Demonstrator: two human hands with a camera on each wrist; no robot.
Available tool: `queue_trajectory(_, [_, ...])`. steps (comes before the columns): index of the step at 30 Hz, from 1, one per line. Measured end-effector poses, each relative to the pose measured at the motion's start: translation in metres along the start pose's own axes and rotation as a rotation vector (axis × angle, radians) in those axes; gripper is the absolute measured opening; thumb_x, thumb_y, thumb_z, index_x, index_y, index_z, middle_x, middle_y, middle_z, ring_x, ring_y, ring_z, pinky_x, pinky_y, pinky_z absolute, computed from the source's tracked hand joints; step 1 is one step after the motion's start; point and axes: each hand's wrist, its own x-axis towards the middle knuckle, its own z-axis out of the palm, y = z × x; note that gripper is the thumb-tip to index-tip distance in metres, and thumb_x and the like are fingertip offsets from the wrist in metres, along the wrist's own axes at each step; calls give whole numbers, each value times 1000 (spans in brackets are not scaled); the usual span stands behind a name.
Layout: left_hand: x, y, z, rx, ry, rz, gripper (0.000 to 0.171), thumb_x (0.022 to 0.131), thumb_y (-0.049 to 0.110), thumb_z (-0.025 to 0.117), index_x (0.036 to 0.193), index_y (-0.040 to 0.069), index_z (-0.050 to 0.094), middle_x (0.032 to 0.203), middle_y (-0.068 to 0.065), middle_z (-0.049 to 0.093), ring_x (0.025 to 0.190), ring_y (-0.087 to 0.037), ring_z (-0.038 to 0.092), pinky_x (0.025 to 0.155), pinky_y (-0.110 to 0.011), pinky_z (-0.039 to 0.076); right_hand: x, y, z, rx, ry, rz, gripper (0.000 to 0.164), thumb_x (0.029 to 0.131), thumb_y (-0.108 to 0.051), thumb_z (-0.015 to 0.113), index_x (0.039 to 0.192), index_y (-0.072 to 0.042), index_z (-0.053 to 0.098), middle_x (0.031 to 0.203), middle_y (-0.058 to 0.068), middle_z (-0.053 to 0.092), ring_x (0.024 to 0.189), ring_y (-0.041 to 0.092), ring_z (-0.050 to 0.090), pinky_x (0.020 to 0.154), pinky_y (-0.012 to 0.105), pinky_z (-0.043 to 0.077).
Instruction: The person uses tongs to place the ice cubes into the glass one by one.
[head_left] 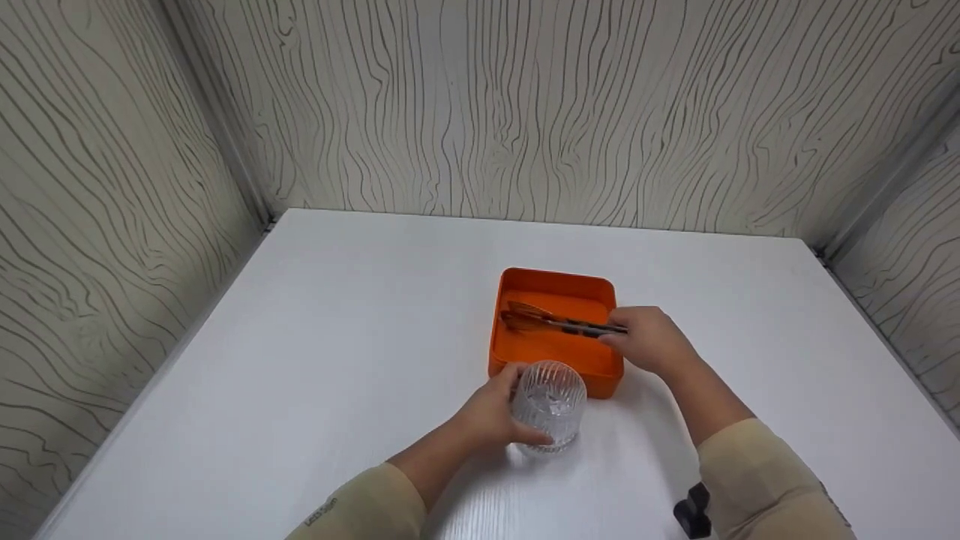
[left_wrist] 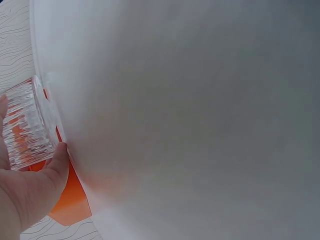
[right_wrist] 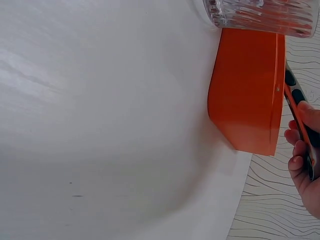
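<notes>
My left hand grips a clear ribbed glass by its side, thumb low near the base. The glass stands in front of the near wall of an orange square tray; something clear shows inside it. My right hand holds the handle of a pair of tongs over the tray's right rim. Their orange-brown heads lie within the tray's outline, spread a little apart. In the right wrist view the black, orange and silver tongs handle passes through curled fingers. The left wrist view shows the fingers around the glass.
The white tabletop surrounds the tray. Wood-grain panels rise behind it and at both sides. A small black object sits beside the right sleeve at the near edge of the view.
</notes>
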Motion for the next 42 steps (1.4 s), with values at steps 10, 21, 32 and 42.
queue_trajectory(10, [0,0,0,24,8,-11,82,55,36,87,122,32,40,118,8,52,110,-19,50,94,-44,44,7,5,7,-21,5,-47,17,85,-29,65,88,-13,59,78,3,55,74,21,49,66,31,45])
queue_trajectory(21, [0,2,2,25,14,-62,83,54,36,87,123,34,40,119,9,52,111,-19,49,93,-46,44,15,10,4,-43,-40,-138,12,85,-25,65,92,-15,61,80,1,56,76,20,49,71,34,47])
queue_trajectory(32, [2,2,2,8,2,-65,82,54,37,86,122,35,41,119,11,52,112,-17,50,93,-45,44,17,10,-1,3,-82,-108,8,86,-23,64,87,-16,62,78,1,56,75,20,50,70,32,47])
queue_trajectory(42, [2,0,1,12,-5,-14,78,55,36,86,119,34,41,116,11,53,108,-15,50,94,-42,44,12,7,-2,-25,-43,-187,7,85,-22,65,83,-16,62,73,-1,55,70,18,49,64,30,44])
